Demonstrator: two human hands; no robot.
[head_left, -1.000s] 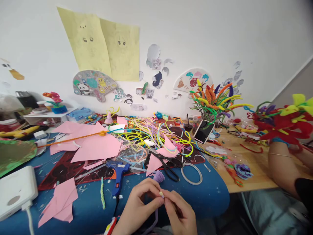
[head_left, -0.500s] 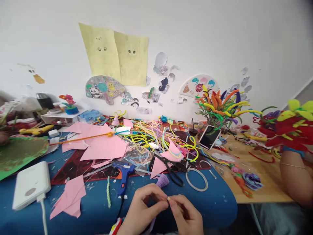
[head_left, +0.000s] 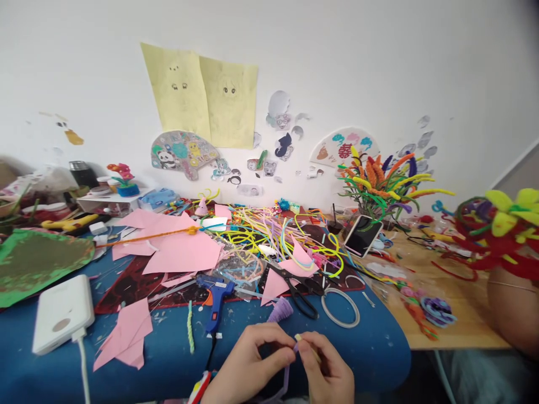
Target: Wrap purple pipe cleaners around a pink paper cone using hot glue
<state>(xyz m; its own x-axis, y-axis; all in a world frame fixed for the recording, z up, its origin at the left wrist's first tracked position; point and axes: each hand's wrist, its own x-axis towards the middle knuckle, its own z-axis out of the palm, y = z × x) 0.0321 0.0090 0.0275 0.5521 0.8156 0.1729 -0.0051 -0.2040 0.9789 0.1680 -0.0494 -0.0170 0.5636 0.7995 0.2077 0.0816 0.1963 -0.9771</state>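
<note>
My left hand (head_left: 252,362) pinches a thin light-purple pipe cleaner (head_left: 286,380) between thumb and forefinger; its tail hangs down below the hands. Close against it, my right hand (head_left: 326,370) grips a small pale-yellow pipe cleaner piece (head_left: 298,338), whose tip pokes out above the fingers. The two hands almost meet at the fingertips, where purple and yellow come together; whether they are joined is hidden. Just beyond the fingers lies a purple coiled pipe cleaner cone (head_left: 281,310). A blue hot glue gun (head_left: 217,300) rests left of it, and black-handled scissors (head_left: 303,303) lie to the right.
Pink paper sheets (head_left: 181,247) and a tangle of colourful pipe cleaners (head_left: 269,230) cover the table's back. A white power bank (head_left: 63,314) with a cable sits left. At right are a tape ring (head_left: 341,307), a propped phone (head_left: 362,235) and another person's arm (head_left: 511,308).
My fingers have shifted slightly, and more of the yellow piece and of the purple strand now shows. The other person's red and yellow flower has moved down a little at the right.
</note>
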